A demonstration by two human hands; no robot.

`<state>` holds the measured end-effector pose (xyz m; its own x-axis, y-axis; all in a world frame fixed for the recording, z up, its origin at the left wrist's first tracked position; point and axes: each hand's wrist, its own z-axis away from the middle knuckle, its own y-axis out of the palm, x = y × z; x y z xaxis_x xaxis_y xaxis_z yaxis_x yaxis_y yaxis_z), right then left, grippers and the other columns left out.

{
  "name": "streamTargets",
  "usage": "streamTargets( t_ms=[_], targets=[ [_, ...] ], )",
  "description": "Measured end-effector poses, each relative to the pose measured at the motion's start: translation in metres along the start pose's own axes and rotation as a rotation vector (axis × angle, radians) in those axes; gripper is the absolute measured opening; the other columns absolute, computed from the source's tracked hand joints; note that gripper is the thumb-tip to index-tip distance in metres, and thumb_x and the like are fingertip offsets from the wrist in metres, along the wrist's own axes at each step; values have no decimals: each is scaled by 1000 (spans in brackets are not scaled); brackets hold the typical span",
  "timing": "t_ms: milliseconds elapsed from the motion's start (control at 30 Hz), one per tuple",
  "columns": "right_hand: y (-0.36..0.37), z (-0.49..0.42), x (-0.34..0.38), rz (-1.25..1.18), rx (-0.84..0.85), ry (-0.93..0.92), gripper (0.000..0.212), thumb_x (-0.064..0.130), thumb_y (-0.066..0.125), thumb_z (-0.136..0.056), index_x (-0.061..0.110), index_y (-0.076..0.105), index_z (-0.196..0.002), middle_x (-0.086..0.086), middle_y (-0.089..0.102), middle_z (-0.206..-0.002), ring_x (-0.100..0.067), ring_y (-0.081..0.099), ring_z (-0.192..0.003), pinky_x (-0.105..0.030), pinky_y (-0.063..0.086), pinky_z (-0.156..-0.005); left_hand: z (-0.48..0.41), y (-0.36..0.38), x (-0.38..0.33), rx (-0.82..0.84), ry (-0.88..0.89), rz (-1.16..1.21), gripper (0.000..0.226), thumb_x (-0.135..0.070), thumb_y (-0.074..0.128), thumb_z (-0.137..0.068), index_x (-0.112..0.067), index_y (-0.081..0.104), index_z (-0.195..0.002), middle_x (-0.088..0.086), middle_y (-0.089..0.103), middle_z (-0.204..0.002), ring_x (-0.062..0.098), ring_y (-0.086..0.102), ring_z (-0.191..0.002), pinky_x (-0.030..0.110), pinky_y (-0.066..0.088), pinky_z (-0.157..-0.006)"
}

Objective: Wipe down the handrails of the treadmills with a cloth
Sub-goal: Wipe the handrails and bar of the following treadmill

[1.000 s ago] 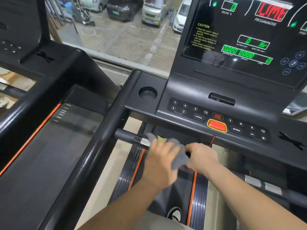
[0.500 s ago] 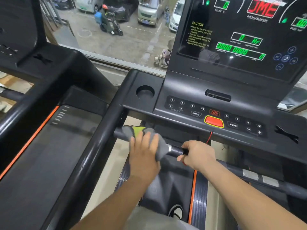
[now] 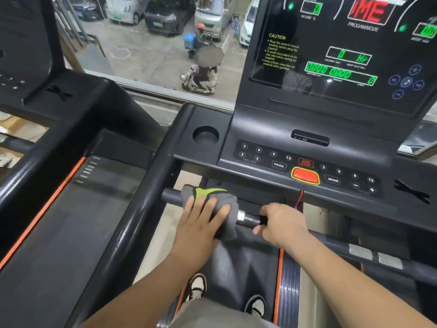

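At lower centre of frame: grey cloth (image 3: 212, 204) with a green patch, draped over the front handrail (image 3: 249, 218) near its left end. Left hand (image 3: 201, 223) presses it down, fingers laid fairly straight. Right hand (image 3: 281, 226) grips the bare bar just right of the cloth. Judgement: early in task. Bar's right stretch, side rail (image 3: 139, 221) at left and neighbouring treadmill (image 3: 71, 221) probably remain; cannot confirm.
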<state>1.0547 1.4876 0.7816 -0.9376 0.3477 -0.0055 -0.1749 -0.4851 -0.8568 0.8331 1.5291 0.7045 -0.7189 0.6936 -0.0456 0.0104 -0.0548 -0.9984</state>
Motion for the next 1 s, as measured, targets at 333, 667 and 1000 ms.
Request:
streamTargets(
  t_ms=[333, 667, 1000],
  targets=[
    [-7, -8, 0, 15, 53, 8, 44, 59, 70, -85, 34, 65, -121, 7, 68, -118, -22, 65, -113, -33, 55, -89, -99, -50, 6, 492, 140, 35, 35, -45, 70, -61, -31, 58, -91, -8, 65, -84, 24, 68, -83, 29, 46, -60],
    [-2, -8, -2, 31, 10, -3, 33, 56, 68, -86, 30, 65, -106, 6, 67, -107, -23, 65, -108, -30, 45, -74, -73, -23, -10, 134, 193, -90, 44, -25, 72, -76, -32, 56, -117, -2, 62, -102, 28, 63, -92, 37, 44, -74],
    [-6, -6, 1, 64, 26, -4, 41, 58, 69, -85, 33, 66, -118, 7, 69, -115, -22, 66, -110, -32, 55, -86, -25, 21, -6, -173, 262, -103, 103, -8, 76, -65, -22, 29, -156, 14, 47, -141, 43, 50, -127, 59, 37, -113]
  ],
)
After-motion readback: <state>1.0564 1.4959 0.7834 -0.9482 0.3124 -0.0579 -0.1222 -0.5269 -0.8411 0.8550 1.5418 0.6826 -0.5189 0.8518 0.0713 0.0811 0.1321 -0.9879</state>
